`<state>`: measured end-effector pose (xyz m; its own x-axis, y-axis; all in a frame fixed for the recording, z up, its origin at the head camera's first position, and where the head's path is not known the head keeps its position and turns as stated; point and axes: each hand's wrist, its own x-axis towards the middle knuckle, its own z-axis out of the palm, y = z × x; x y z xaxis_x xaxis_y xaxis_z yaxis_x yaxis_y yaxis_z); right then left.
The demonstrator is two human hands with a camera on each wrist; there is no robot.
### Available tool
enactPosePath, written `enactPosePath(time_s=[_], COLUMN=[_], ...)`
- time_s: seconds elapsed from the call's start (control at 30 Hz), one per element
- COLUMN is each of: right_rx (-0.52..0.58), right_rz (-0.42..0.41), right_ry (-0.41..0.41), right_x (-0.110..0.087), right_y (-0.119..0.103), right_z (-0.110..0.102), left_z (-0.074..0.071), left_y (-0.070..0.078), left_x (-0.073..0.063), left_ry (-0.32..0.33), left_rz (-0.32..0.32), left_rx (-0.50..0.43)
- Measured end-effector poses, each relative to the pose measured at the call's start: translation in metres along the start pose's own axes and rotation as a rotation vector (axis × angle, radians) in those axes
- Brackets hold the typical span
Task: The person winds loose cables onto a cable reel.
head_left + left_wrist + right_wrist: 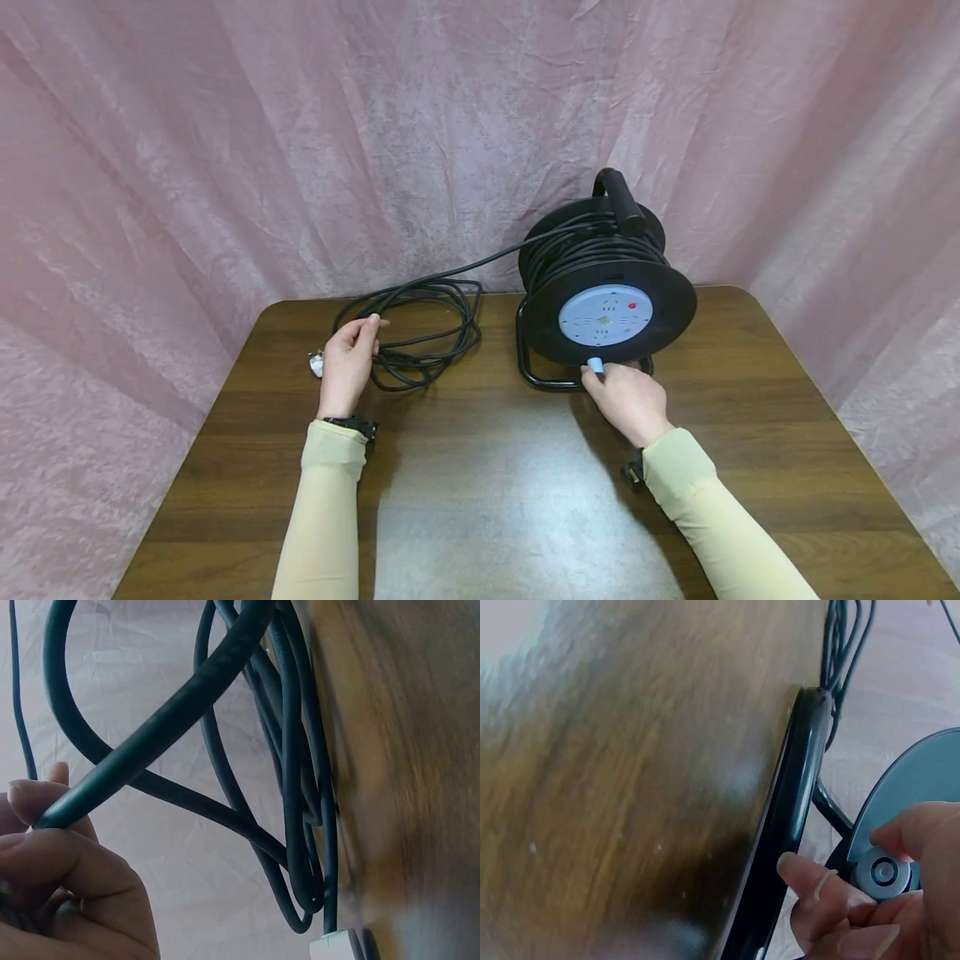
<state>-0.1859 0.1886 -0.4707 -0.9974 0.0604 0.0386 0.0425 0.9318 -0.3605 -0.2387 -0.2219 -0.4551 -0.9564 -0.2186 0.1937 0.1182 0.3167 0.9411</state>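
A black cable reel stands upright at the back right, cable wound round its drum and a pale round socket panel on its face. My right hand holds the small winding knob low on that face, thumb and fingers around it. At the left, my left hand pinches the black cable between thumb and fingers. Loose loops of this cable lie on the table beside that hand, and one strand runs up to the drum. A white plug sits just left of the left hand.
The reel rests on a black tubular frame and has a carrying handle on top. Under everything is a brown wooden table. A pink curtain hangs right behind its back edge.
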Motion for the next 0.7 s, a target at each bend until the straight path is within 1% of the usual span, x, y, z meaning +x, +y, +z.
enactPosePath(time_s=[0.13, 0.27, 0.53, 0.63, 0.7], right_rx=[-0.021, -0.026, -0.034, -0.033, -0.030], right_rz=[-0.013, -0.018, -0.005, -0.016, -0.021], right_ry=[0.055, 0.085, 0.064, 0.067, 0.070], right_x=[-0.0012, -0.0011, 0.0014, 0.0017, 0.0017], right_y=[-0.0004, -0.0001, -0.0027, -0.0051, -0.0066], right_z=[-0.0010, -0.0017, -0.0013, -0.0015, -0.0013], left_z=[0.0002, -0.0001, 0.0002, 0.0002, 0.0001], left_y=[0.0002, -0.0004, -0.0006, -0.0006, -0.0009], left_x=[-0.0005, -0.0005, -0.0013, -0.0018, -0.0016], left_ry=[0.005, 0.014, 0.012, 0.006, 0.001], left_rz=[0.000, 0.004, 0.018, 0.011, -0.006], left_rx=[-0.002, -0.002, 0.003, -0.003, -0.008])
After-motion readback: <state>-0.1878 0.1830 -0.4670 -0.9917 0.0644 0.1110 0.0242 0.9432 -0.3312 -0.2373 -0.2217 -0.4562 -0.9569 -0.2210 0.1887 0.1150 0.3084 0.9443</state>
